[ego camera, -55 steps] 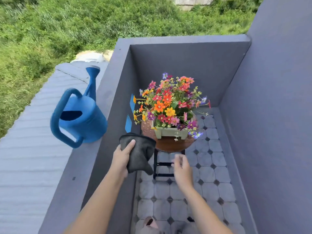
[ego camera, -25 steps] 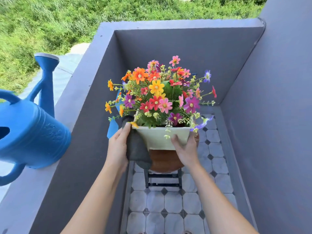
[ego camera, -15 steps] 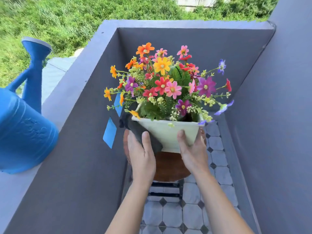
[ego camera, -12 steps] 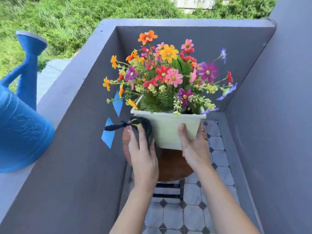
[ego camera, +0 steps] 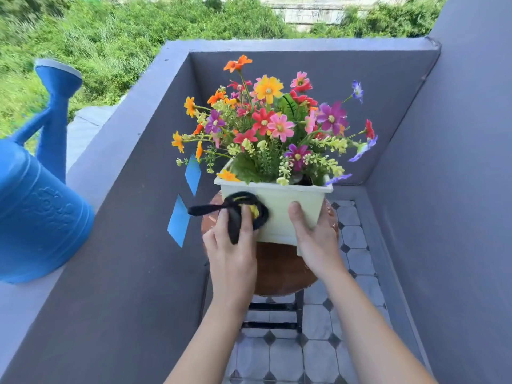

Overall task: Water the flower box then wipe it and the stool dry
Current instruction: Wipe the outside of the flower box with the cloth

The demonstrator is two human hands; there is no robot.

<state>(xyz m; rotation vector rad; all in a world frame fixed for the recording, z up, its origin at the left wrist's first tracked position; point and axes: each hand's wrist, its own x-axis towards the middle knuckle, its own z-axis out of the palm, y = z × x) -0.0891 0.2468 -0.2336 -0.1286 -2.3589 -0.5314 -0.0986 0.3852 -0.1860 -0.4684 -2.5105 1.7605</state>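
Note:
A pale green flower box (ego camera: 285, 210) full of colourful flowers (ego camera: 273, 126) is lifted and tilted above a round brown stool (ego camera: 279, 270). My right hand (ego camera: 315, 236) grips the box's right front corner from below. My left hand (ego camera: 231, 248) presses a bunched black cloth (ego camera: 241, 214) with a yellow inner side against the box's left front face. A strip of the cloth sticks out to the left.
A blue watering can (ego camera: 36, 195) stands on the grey ledge (ego camera: 116, 151) at the left. Grey walls (ego camera: 443, 189) enclose a narrow tiled floor (ego camera: 277, 358). Two blue tape patches (ego camera: 180, 220) mark the left wall. Green bushes lie beyond.
I lifted the flower box off the stool with both hands. My left hand shifted the cloth from the box's left side onto its front face, bunching it up.

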